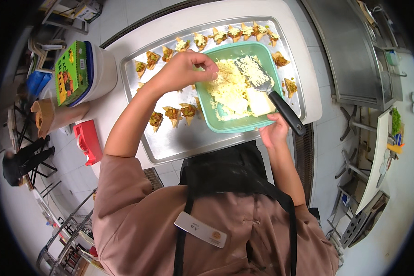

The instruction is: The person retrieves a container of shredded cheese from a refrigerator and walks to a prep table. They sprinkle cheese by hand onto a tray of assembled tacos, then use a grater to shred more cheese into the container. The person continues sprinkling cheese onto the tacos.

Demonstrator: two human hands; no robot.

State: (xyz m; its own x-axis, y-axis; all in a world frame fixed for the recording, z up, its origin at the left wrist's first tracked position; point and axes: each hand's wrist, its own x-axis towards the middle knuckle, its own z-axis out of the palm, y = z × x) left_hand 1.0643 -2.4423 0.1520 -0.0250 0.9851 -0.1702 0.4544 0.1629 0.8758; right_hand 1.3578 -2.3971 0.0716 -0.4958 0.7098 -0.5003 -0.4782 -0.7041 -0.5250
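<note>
A green plastic container [206, 108] rests on a large metal baking tray [184, 146]. It holds a heap of grated cheese [227, 87] and a pale block of cheese [261, 102]. Across its right side leans a black-handled tool [286, 112], apparently a hand grater, its flat metal head covered in shreds. Over the container's left rim, my left hand [193, 69] has its fingers pinched together; what is in them is hidden. My right hand [276, 132] grips the near right corner of the container. Small folded pastry cups with brown filling [171, 115] line the tray, and several far ones carry cheese.
The tray lies on a white table [313, 92]. At its left stand a white tub with a green box [72, 73] on top and a red tape dispenser [88, 142]. A steel counter [354, 50] is off to the right. Another person's dark-clothed legs [27, 158] show far left.
</note>
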